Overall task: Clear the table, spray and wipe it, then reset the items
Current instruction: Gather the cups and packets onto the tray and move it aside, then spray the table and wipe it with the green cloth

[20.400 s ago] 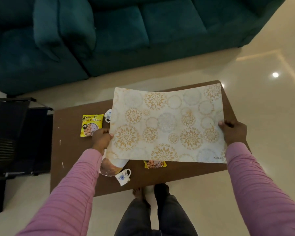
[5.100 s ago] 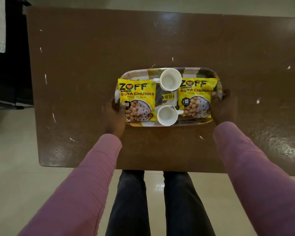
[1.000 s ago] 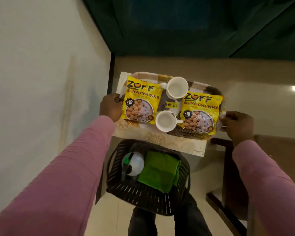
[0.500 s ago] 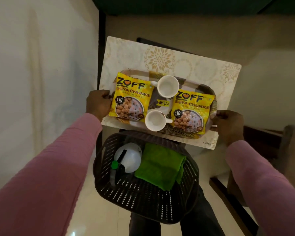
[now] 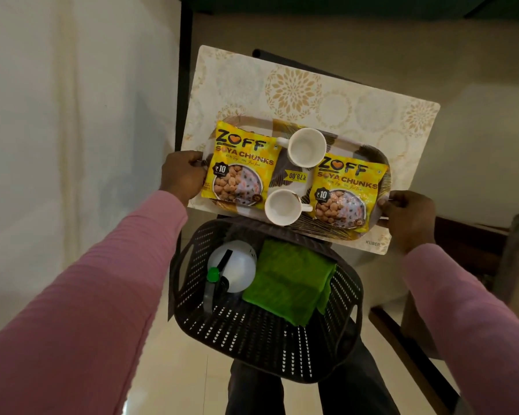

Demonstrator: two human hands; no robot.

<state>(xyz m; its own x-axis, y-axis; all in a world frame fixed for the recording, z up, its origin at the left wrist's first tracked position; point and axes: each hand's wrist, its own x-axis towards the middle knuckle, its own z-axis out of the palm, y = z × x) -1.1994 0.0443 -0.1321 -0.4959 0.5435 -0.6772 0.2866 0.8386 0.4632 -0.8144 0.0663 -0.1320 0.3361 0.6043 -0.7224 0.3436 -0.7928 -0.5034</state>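
A patterned tray (image 5: 372, 152) sits on or just above a floral placemat (image 5: 294, 91); contact is unclear. My left hand (image 5: 184, 175) grips its left end, my right hand (image 5: 409, 218) its right end. On the tray lie two yellow soya chunk packets, one left (image 5: 240, 166) and one right (image 5: 346, 194), with two white cups between them, one farther (image 5: 306, 146) and one nearer (image 5: 282, 207). Below the tray a dark perforated basket (image 5: 264, 339) holds a white spray bottle (image 5: 232, 266) and a folded green cloth (image 5: 288, 280).
The placemat lies over a dark stand beside a pale wall (image 5: 72, 115) on the left. The brown table's corner (image 5: 474, 265) shows at the right. A teal sofa edge (image 5: 342, 7) runs along the top. My legs stand on the glossy floor (image 5: 186, 381).
The tray has come lower over the placemat, and more of the placemat shows beyond it. Both hands keep their hold on the tray's ends.
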